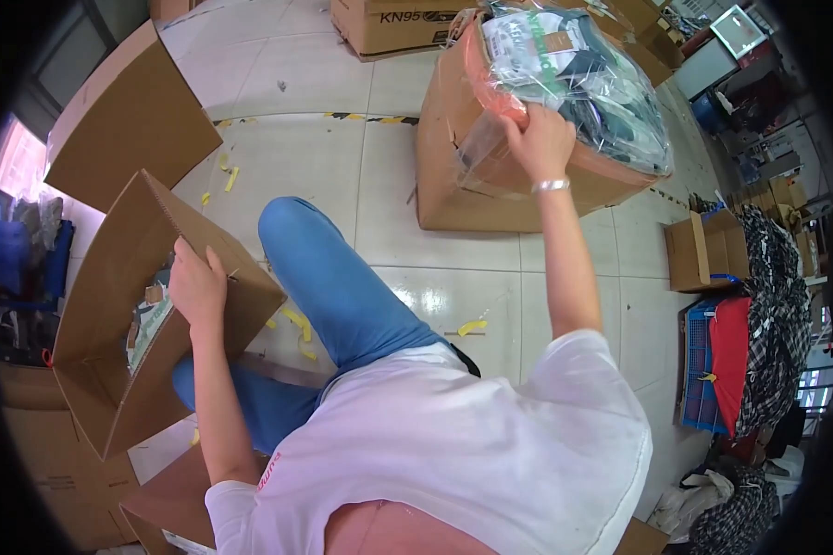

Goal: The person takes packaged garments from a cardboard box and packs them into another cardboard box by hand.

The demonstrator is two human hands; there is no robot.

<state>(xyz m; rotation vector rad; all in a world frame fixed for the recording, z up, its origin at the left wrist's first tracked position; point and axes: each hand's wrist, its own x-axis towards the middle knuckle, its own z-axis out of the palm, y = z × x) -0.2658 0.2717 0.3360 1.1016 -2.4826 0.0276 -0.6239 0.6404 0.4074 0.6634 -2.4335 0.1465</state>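
At the left, my left hand grips the upper edge of an open cardboard carton, its fingers hooked over the wall. Inside that carton lie a few packs with white and green printing, partly hidden by the wall. My right hand reaches forward to a full carton, fingers curled on the orange plastic along its rim. Clear-wrapped packs of dark and light goods are heaped above that carton's top.
Yellow strap scraps lie on the tiled floor near my knee. A KN95 carton stands at the back. To the right are a blue crate, a small open box and checked cloth. Another carton sits below my left arm.
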